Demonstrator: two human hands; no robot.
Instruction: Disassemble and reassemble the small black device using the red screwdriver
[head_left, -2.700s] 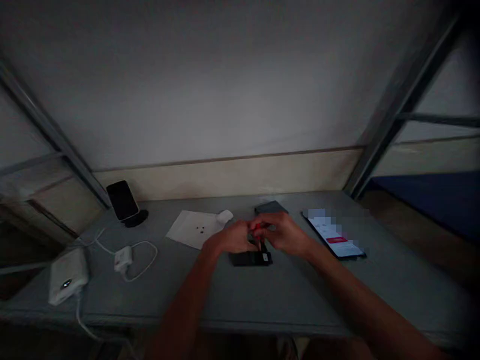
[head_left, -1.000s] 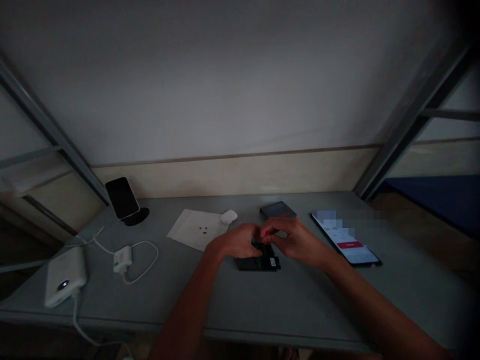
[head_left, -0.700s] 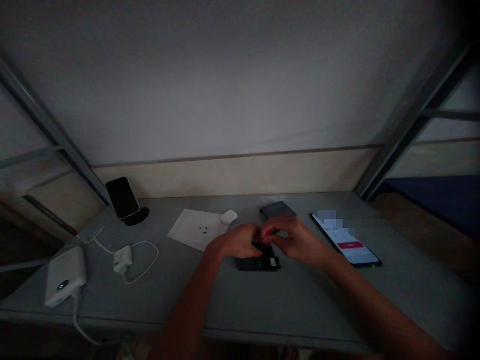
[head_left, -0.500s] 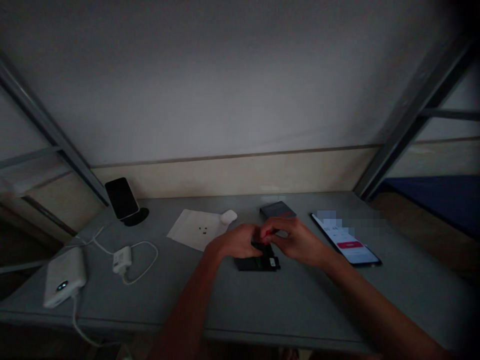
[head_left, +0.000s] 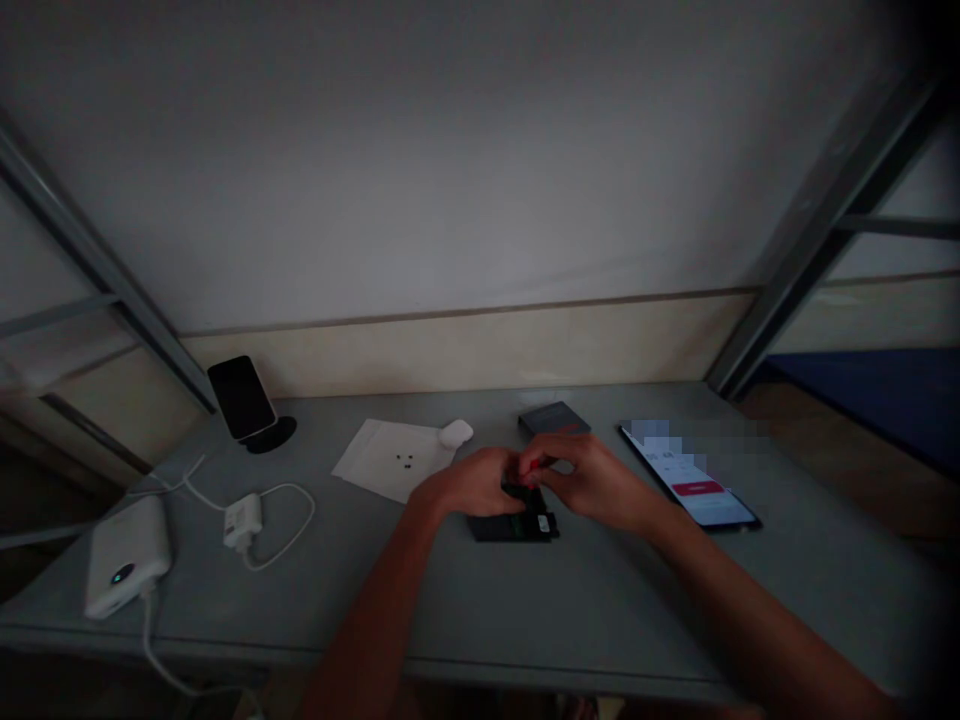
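On the grey table lies a flat black device [head_left: 495, 529], with a hint of green and a small white label at its right end. My left hand [head_left: 480, 480] curls over its top edge, thumb along the near side, gripping it. Above the same device, my right hand [head_left: 581, 478] pinches a small red object [head_left: 534, 467] between thumb and fingers. Its lower end is hidden, so its kind cannot be made out. Both hands meet here, fingertips almost touching. Just behind them sits a dark flat box [head_left: 555, 418].
A white paper sheet [head_left: 375, 462] holding several tiny dark pieces, and a white rounded item [head_left: 455, 433], lie left of my hands. A lit phone [head_left: 697, 488] is at right. Farther left are a phone-like screen on a stand [head_left: 241, 398], a cabled adapter [head_left: 242, 520] and a white power bank [head_left: 129, 555].
Almost nothing differs. Both hands stay at the black device, the right still pinching the red object; the whole view has shifted very slightly.
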